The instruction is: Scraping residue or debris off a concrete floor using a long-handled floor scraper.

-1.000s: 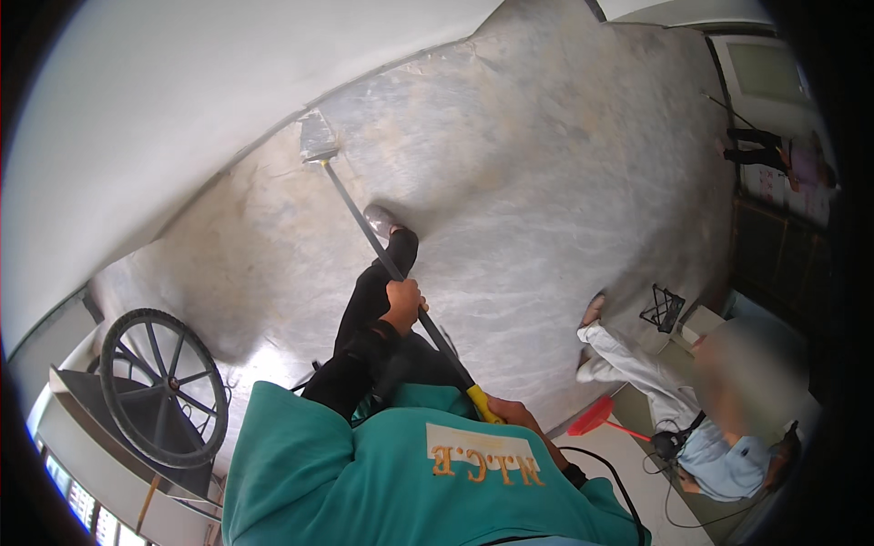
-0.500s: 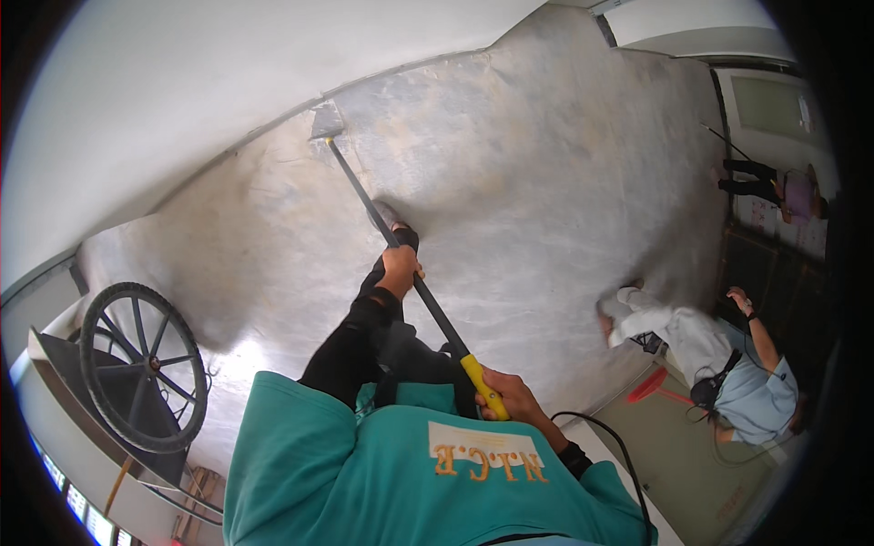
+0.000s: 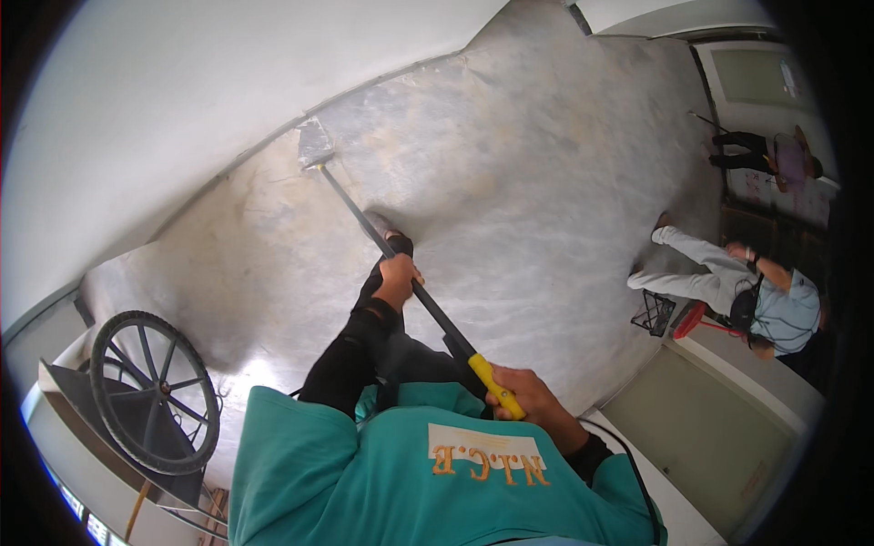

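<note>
Both my hands are closed on one long-handled floor scraper [image 3: 360, 211]. It has a dark shaft and a yellow grip [image 3: 497, 387]. My left hand [image 3: 398, 277] wraps the middle of the shaft, and my right hand [image 3: 530, 396] holds the yellow grip close to my body. The scraper's narrow head [image 3: 315, 166] rests on the grey floor near the foot of the white wall. Just beyond it is a flat grey four-sided shape [image 3: 316, 141]; I cannot tell whether it is blade or floor. My shoe [image 3: 382, 223] stands beside the shaft.
A cart with a big spoked wheel [image 3: 155, 393] stands at left. At right, a co-worker in a light blue top [image 3: 787, 312] is mid-stride near a red dustpan-like tool [image 3: 692, 320] and a black wire frame [image 3: 653, 314]. Another person [image 3: 788, 164] holds a pole farther off. A white wall [image 3: 237, 82] borders the floor.
The scraper head sits a little farther from the wall, and the grey shape beyond it looks longer. The co-worker at right has stepped farther away. My grips look the same.
</note>
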Demonstrator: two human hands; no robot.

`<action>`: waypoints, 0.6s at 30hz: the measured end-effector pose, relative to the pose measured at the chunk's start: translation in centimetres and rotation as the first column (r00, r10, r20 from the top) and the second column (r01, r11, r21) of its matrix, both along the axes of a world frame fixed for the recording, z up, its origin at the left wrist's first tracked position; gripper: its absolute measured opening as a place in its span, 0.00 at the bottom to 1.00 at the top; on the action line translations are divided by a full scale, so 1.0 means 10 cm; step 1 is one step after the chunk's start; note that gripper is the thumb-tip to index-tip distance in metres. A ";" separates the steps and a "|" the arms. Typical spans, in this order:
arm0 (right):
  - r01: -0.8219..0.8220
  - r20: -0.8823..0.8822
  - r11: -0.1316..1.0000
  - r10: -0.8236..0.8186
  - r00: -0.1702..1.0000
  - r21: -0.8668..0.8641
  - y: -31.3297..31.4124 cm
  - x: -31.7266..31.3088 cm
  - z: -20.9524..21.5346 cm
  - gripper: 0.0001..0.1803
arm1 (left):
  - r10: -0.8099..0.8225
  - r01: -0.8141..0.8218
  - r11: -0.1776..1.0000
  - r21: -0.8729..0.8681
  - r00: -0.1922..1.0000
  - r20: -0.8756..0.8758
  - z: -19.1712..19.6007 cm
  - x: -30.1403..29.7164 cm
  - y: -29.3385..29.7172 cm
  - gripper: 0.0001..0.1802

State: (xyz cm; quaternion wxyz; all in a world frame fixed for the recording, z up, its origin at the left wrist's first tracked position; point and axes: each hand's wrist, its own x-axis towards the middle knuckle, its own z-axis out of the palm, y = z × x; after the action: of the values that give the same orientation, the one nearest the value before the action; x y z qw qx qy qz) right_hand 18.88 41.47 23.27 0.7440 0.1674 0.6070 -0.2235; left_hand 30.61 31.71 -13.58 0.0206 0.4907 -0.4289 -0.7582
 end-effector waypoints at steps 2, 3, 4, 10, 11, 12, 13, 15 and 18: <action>-0.016 0.066 0.998 0.021 0.998 -0.066 -0.13 0.00 -0.02 0.20 | 0.872 -0.470 0.354 0.809 0.479 -0.104 -0.62 0.28 -0.07 0.17; 0.011 0.047 0.998 -0.008 0.999 -0.066 -0.16 -0.04 -0.14 0.20 | 0.858 -0.444 0.367 0.818 0.501 -0.113 -0.45 0.09 -0.23 0.17; 0.092 0.090 0.994 -0.086 0.992 -0.056 -0.16 -0.07 -0.28 0.20 | 0.802 -0.539 0.488 0.687 0.586 -0.110 -0.06 -0.09 -0.41 0.15; 0.131 0.099 0.991 -0.129 0.987 -0.015 0.12 0.06 -0.24 0.20 | 0.546 -0.554 0.620 0.556 0.813 0.201 0.33 -0.01 -0.28 0.09; 0.133 0.099 0.991 -0.131 0.986 -0.011 0.09 0.05 -0.27 0.20 | 0.544 -0.553 0.618 0.558 0.814 0.204 0.31 -0.02 -0.31 0.09; 0.106 0.092 0.994 -0.104 0.990 -0.020 -0.02 0.06 -0.29 0.20 | 0.586 -0.556 0.671 0.491 0.803 0.109 0.23 0.00 -0.42 0.09; 0.082 0.088 0.996 -0.079 0.993 -0.031 -0.13 0.08 -0.34 0.20 | 0.614 -0.563 0.715 0.414 0.790 0.013 0.12 0.04 -0.57 0.10; 0.104 0.131 0.994 -0.099 0.986 -0.028 -0.25 0.08 -0.44 0.21 | 0.631 -0.589 0.772 0.237 0.756 -0.177 0.00 0.12 -0.77 0.12; 0.057 0.031 0.998 -0.057 0.998 -0.006 -0.24 0.03 -0.37 0.20 | 0.663 -0.608 0.701 0.374 0.748 -0.026 0.15 0.02 -0.59 0.10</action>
State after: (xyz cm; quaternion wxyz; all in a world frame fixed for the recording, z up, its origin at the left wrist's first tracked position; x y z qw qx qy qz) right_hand 19.16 39.08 19.59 0.7473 0.1856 0.5896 -0.2439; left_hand 30.83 25.81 -12.13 0.2299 0.5424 -0.0911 -0.8029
